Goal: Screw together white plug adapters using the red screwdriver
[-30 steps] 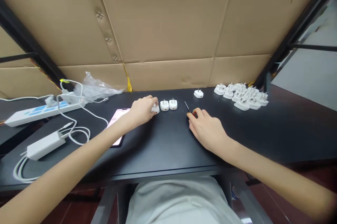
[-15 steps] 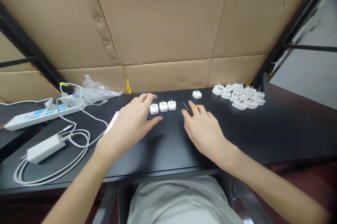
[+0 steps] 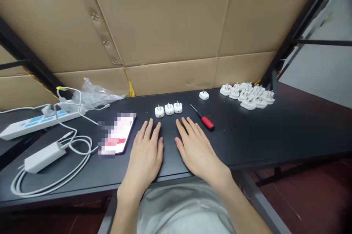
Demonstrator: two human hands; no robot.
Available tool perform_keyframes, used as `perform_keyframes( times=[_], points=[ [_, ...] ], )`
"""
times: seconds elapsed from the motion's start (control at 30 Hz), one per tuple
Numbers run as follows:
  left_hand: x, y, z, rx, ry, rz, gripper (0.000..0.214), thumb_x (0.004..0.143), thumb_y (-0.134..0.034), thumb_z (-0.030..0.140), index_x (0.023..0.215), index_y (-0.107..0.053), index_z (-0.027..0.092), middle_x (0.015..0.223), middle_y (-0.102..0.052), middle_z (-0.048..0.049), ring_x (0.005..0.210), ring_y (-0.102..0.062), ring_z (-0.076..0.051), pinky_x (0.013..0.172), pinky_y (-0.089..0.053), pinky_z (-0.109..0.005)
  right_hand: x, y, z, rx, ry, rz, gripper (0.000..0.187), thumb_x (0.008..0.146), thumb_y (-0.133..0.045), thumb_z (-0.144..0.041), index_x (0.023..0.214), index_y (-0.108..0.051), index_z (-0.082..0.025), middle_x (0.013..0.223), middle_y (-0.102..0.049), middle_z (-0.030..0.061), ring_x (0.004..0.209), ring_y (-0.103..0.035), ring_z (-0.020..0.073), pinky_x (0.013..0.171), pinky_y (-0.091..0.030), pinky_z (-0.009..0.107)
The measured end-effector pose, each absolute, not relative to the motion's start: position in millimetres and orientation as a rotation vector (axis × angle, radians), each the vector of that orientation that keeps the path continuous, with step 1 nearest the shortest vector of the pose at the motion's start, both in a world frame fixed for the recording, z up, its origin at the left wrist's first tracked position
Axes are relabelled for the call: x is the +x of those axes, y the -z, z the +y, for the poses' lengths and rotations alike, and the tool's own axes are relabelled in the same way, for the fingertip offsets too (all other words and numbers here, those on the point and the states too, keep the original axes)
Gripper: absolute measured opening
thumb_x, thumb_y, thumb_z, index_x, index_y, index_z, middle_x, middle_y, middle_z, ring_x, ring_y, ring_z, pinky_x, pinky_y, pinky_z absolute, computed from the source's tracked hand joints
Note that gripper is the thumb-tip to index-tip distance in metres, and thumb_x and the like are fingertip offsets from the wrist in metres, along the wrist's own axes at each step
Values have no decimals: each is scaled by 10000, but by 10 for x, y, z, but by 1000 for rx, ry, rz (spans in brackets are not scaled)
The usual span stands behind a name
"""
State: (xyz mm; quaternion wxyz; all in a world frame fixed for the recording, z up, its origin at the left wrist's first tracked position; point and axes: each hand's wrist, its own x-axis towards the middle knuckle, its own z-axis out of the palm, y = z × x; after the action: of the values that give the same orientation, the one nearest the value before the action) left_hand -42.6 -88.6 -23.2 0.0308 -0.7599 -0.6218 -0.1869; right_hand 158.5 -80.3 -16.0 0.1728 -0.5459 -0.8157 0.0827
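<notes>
The left hand (image 3: 145, 153) and right hand (image 3: 196, 149) lie flat on the table (image 3: 275, 131), palms down, fingers loosely spread, holding nothing. Three white plugs (image 3: 168, 109) stand prongs-up in a row just beyond the fingertips, probably kept separate from the plug pile (image 3: 247, 95). The screwdriver (image 3: 203, 118) lies near the right hand, untouched. The phone (image 3: 118, 135) screen is blurred and unreadable. The pile count is unclear.

3 white plugs (image 3: 168, 109) in row, prongs up, w/ red-handled screwdriver (image 3: 203, 118) lying just right.

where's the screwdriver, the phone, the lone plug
screwdriver (image 3: 208, 123): head view, red handle
phone (image 3: 118, 136): head view, middle of screen
lone plug (image 3: 204, 96): head view, white body
</notes>
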Motion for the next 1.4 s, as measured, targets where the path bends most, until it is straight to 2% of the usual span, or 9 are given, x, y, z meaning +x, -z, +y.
perform_keyframes(
  times=[0.17,0.37,0.63,0.9,1.03,1.17,1.27,1.4],
  points=[
    [-377,198,-935,-2326,416,-1943,596,1147,-372,323,1685,-562,151,1782,-492,-169,1692,-421,-383,1371,-385,-644,1706,161,-879,-1589,-237,-2318,664,1195,-300,-408,1766,-411,-87,1873,-290,153,1779,-230,334,1442,-291,552],
    [-353,180,-931,-2320,366,-1932,613,1144,-370,320,1690,-558,116,1781,-479,-186,1687,-425,-404,1355,-399,-662,1745,165,-919,-1599,-224,-2329,651,1188,-300,-388,1760,-432,-106,1860,-323,160,1767,-270,332,1444,-283,558],
    [-380,252,-927,-2288,412,-1875,580,1132,-407,323,1660,-602,184,1754,-536,-156,1672,-460,-365,1362,-407,-604,1636,143,-861,-1590,-247,-2361,673,1190,-273,-377,1760,-394,-40,1859,-299,175,1768,-262,330,1453,-261,554],
    [-383,174,-941,-2327,442,-1927,555,1154,-418,344,1626,-648,164,1740,-548,-175,1660,-473,-399,1343,-431,-640,1660,157,-878,-1569,-254,-2372,680,1197,-310,-420,1760,-398,-50,1859,-308,162,1766,-277,321,1454,-268,550],
    [-395,126,-955,-2347,567,-1946,482,1159,-456,344,1533,-742,237,1681,-633,-119,1622,-530,-374,1318,-485,-592,1659,165,-880,-1569,-257,-2367,686,1198,-312,-437,1759,-400,-53,1860,-314,158,1768,-274,313,1458,-258,536],
    [-399,82,-987,-2385,791,-1936,409,1158,-465,322,1278,-853,282,1538,-752,-69,1464,-669,-322,1200,-598,-514,1662,177,-879,-1559,-248,-2365,684,1199,-316,-449,1759,-412,-67,1858,-316,164,1764,-288,317,1454,-263,537],
    [-385,51,-1014,-2382,917,-1958,370,1145,-484,302,1103,-851,279,1389,-814,-70,1292,-752,-302,1114,-631,-485,1662,187,-880,-1551,-243,-2361,684,1200,-312,-453,1753,-424,-66,1856,-316,171,1763,-290,323,1451,-267,543],
    [-359,35,-1040,-2367,1003,-1960,252,1102,-579,290,992,-805,268,1151,-850,-46,1092,-781,-278,963,-621,-423,1660,191,-880,-1547,-248,-2355,676,1199,-326,-454,1752,-433,-80,1854,-327,165,1764,-285,326,1448,-270,556]
  ],
)
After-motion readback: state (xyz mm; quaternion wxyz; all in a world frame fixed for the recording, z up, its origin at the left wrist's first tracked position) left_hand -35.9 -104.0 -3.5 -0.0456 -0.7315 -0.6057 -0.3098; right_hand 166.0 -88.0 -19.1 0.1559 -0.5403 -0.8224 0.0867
